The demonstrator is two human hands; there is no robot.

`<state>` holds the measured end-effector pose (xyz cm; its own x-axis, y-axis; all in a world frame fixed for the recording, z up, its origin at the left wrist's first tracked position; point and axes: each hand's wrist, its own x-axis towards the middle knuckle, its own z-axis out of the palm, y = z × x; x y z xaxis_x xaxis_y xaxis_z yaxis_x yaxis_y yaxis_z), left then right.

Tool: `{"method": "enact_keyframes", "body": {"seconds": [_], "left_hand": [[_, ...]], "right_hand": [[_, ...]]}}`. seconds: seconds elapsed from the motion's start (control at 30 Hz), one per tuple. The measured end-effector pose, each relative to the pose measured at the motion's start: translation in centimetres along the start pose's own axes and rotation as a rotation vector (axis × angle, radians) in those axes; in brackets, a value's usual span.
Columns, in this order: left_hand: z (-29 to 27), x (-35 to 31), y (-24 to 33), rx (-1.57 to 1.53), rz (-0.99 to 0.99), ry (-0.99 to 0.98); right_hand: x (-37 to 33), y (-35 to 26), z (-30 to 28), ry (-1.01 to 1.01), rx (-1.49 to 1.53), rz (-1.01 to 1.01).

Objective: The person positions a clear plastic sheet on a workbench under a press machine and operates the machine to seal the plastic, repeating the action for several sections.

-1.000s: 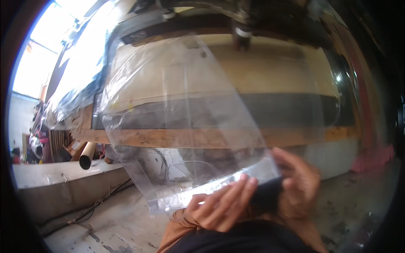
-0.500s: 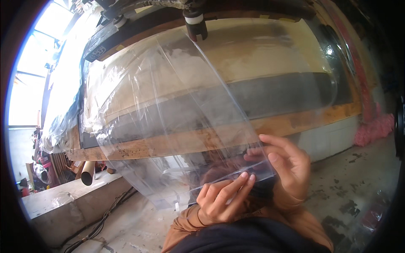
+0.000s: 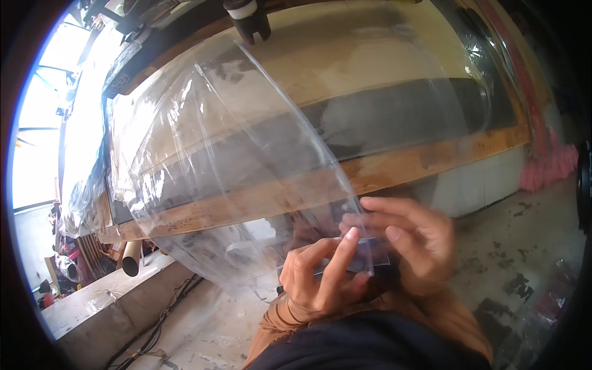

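Note:
A large clear plastic sheet, creased and shiny, slopes from the far tabletop down to my hands. My left hand has its fingers bent around the sheet's near end, the index finger stretched along it and the thumb lower down. At the sheet's right edge, my right hand has its fingers curved and apart. Some of its fingertips show through the plastic, while the thumb stands off in front. A small folded flap of the plastic lies between the two hands.
A wide table with a wooden edge spans the view ahead. Above it hangs a dark fitting with a white ring. At left are a cardboard tube, a concrete ledge and black cables. A pink-bristled broom stands far right.
The near end of the sheet and both hands have shifted slightly left and up. My left index finger has straightened, and the sheet's right edge now bows more.

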<state>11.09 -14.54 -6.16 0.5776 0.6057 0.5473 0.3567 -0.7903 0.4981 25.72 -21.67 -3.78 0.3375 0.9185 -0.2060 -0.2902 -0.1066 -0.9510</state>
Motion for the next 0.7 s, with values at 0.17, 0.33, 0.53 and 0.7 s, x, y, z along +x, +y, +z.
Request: {"method": "enact_keyframes", "body": {"seconds": [0.17,0.33,0.53,0.7], "left_hand": [[0.7,-0.3,-0.6,-0.095,0.030,0.118],[0.4,-0.3,-0.7,-0.086,0.026,0.069],[0.8,-0.2,-1.2,-0.073,0.058,0.078],[1.1,-0.3,-1.3,-0.063,0.062,0.102]], "right_hand": [[-0.2,-1.1,0.7,0.055,0.190,0.109],[-0.2,-0.6,0.4,0.044,0.153,0.071],[0.0,-0.2,0.3,0.052,0.075,0.024],[0.2,-0.2,0.7,0.067,0.068,-0.025]]}}
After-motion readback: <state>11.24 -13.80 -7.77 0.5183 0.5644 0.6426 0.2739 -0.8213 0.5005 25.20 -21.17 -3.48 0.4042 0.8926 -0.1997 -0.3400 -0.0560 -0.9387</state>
